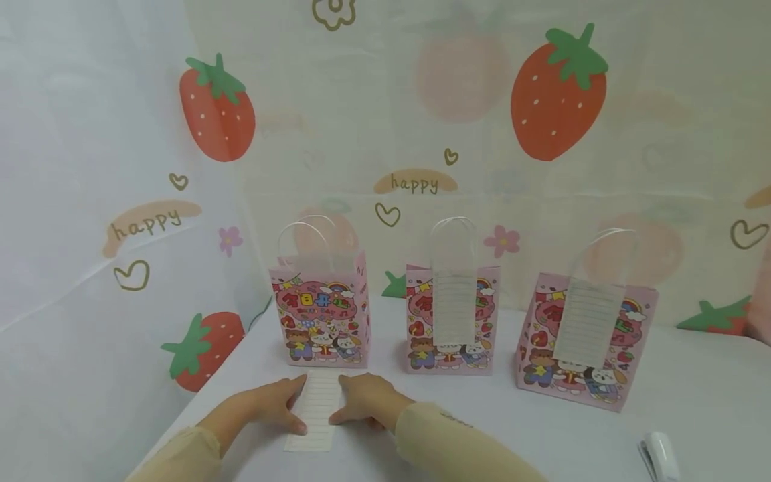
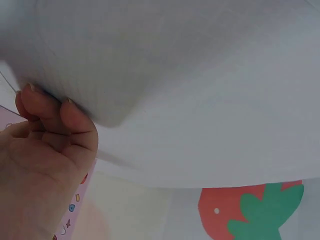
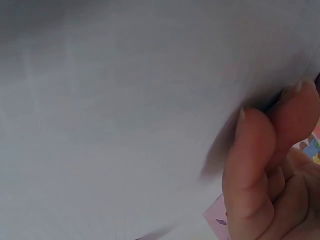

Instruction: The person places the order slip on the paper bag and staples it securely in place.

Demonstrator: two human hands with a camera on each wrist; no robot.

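A narrow white strip of lined paper (image 1: 319,405) lies lengthwise on the white table, in front of the leftmost pink gift bag (image 1: 322,314). My left hand (image 1: 271,402) touches the strip's left edge, thumb near the lower end and index finger near the upper end. On the opposite edge, my right hand (image 1: 372,398) touches it the same way with thumb and index finger. In the left wrist view the other fingers (image 2: 77,122) are bent loosely by the tabletop. Bent fingers (image 3: 252,145) also rest close over the white surface in the right wrist view.
Two more pink bags stand to the right, the middle bag (image 1: 415,365) and the right bag (image 1: 530,381). Lined strips (image 1: 454,308) hang over their fronts below white handles. A white stapler (image 1: 660,455) lies at the lower right. A strawberry-print curtain (image 1: 385,134) hangs behind.
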